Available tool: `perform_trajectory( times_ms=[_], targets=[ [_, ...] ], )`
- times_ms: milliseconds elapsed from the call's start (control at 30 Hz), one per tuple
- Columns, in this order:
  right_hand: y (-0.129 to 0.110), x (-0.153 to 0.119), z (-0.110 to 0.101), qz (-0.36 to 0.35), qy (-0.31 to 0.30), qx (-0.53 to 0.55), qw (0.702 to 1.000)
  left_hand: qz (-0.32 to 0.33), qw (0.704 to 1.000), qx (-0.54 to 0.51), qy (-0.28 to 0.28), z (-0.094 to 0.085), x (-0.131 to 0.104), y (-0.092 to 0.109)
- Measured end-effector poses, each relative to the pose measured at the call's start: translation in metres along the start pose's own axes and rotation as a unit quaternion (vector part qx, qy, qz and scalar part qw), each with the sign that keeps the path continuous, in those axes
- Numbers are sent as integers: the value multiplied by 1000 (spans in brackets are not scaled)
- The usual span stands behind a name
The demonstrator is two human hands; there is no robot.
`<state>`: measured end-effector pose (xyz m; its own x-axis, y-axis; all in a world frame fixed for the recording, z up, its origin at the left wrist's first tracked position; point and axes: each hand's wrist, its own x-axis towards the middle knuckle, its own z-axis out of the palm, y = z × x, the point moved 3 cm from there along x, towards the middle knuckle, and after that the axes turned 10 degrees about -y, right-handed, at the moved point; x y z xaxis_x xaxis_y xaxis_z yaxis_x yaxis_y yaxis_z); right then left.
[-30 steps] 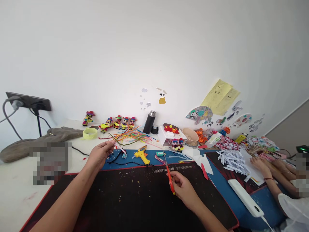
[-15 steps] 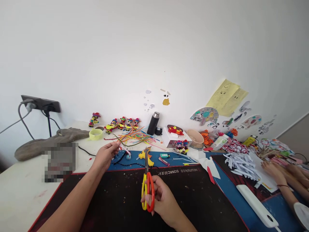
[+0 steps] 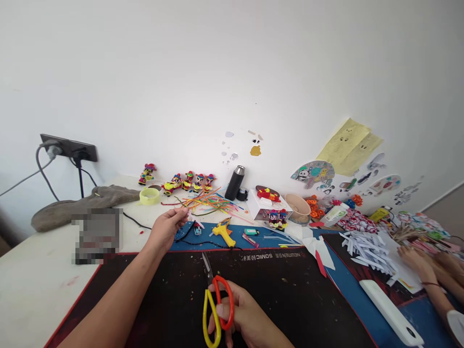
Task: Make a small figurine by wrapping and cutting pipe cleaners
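My right hand (image 3: 237, 309) holds scissors (image 3: 218, 309) with one red and one yellow handle over the black mat, blades pointing away from me and slightly apart. My left hand (image 3: 170, 226) is closed in a pinch near the mat's far edge, at the near side of a pile of colourful pipe cleaners (image 3: 213, 203). A thin dark green strand runs from about its fingertips; I cannot make out its grip exactly. Beyond the mat lies a yellow glue gun (image 3: 224, 234), right of my left hand.
Small yellow-and-red figures (image 3: 187, 181), a tape roll (image 3: 150, 196), a black flask (image 3: 235, 183) and a white box (image 3: 261, 208) stand at the back. Driftwood (image 3: 83, 205) lies left. At right, another person's hand (image 3: 415, 260) rests by paper strips (image 3: 366, 249).
The scissors have come lower and toward me, tilted left, with their handles spread wider. My left hand has shifted slightly right in the view, as has the whole scene.
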<state>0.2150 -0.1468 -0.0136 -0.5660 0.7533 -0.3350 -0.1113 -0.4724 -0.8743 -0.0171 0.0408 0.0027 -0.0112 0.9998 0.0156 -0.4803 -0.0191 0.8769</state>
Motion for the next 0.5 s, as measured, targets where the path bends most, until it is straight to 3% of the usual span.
perform_trajectory(
  times_ms=[333,500],
  targets=[
    [-7,2,-2,2,60,16,998,-1,1000,13,-22,11,-7,3],
    [-4,4,4,13,59,-23,998,2,1000,12,-21,16,-10,1]
  ],
)
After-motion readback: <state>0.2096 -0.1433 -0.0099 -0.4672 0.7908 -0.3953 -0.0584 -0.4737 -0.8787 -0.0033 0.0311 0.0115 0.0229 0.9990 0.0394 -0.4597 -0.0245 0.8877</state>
